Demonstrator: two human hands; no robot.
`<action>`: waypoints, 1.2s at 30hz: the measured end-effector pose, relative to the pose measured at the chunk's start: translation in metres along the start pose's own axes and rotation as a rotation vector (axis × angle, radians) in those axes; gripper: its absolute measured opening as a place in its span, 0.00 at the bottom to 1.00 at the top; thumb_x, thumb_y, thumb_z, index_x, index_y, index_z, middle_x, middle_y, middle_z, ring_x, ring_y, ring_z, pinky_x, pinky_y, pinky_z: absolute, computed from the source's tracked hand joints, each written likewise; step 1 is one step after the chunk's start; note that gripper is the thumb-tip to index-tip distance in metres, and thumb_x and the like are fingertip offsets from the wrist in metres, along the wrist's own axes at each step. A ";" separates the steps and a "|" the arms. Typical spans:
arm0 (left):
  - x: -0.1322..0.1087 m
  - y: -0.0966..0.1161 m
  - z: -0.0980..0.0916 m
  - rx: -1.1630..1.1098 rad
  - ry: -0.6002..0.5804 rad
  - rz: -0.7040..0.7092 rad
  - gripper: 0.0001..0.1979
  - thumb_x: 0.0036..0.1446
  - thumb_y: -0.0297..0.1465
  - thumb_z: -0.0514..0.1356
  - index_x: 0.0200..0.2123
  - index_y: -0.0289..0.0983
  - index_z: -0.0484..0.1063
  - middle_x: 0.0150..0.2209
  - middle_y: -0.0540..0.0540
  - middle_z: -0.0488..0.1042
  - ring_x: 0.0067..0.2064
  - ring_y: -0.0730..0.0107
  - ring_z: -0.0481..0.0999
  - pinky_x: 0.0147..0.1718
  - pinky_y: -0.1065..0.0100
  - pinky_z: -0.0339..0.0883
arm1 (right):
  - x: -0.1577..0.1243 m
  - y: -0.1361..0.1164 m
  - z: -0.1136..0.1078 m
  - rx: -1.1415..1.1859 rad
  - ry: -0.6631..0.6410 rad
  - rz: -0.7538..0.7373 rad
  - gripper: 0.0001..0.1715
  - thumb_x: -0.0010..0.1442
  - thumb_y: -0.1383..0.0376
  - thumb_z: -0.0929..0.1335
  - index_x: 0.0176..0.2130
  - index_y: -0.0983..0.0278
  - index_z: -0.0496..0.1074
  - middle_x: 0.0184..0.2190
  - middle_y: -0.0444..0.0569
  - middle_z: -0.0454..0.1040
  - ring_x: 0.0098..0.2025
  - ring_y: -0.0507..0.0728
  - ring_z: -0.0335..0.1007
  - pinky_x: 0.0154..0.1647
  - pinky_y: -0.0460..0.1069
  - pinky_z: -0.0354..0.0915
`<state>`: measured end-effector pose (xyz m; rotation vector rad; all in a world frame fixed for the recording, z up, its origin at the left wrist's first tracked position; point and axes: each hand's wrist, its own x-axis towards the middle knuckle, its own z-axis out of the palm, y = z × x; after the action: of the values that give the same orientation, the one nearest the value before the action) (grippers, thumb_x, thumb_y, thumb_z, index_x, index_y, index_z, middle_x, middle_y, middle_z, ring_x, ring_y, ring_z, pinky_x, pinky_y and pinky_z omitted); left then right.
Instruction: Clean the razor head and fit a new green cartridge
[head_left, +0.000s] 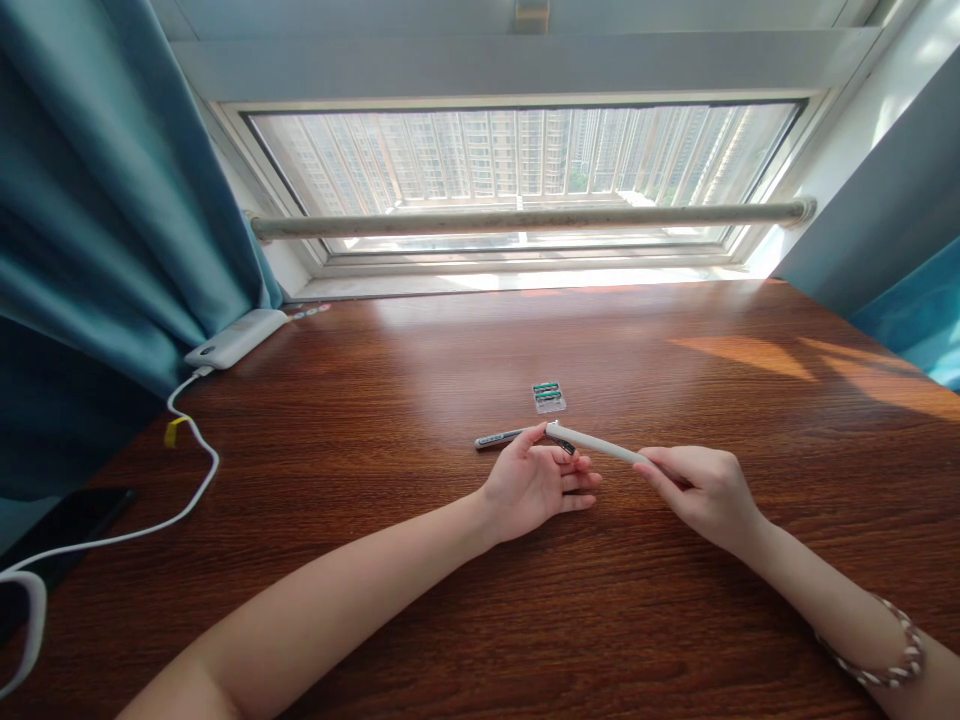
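My right hand [697, 492] is closed around the lower end of a slim white stick-like handle [600, 443], which slants up to the left. Palm up, my left hand [536, 485] has its thumb and index finger at a small dark piece [562, 438] by the handle's far end; its other fingers are stretched out. Behind the left fingertips a grey and black razor-like handle [499, 438] lies on the table. Just beyond stands a small clear case [549, 397] with two green-striped cartridges in it.
The brown wooden table [420, 360] reaches to the window. A white power bank [236, 340] with a white cable [214, 465] lies at the left by a blue curtain [112, 180]. A dark flat device [82, 520] is at the left edge.
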<state>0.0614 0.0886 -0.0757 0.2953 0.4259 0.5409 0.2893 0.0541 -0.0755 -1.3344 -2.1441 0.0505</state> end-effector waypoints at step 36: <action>0.001 -0.001 -0.001 -0.007 0.002 0.025 0.24 0.54 0.43 0.46 0.28 0.28 0.69 0.34 0.40 0.66 0.40 0.59 0.67 0.40 0.60 0.58 | 0.001 0.008 -0.008 -0.056 0.048 -0.028 0.10 0.56 0.61 0.66 0.31 0.64 0.74 0.19 0.44 0.70 0.19 0.49 0.62 0.26 0.45 0.55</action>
<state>0.0619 0.0885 -0.0773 0.2941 0.4231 0.5667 0.2994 0.0563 -0.0716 -1.3231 -2.1380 -0.0531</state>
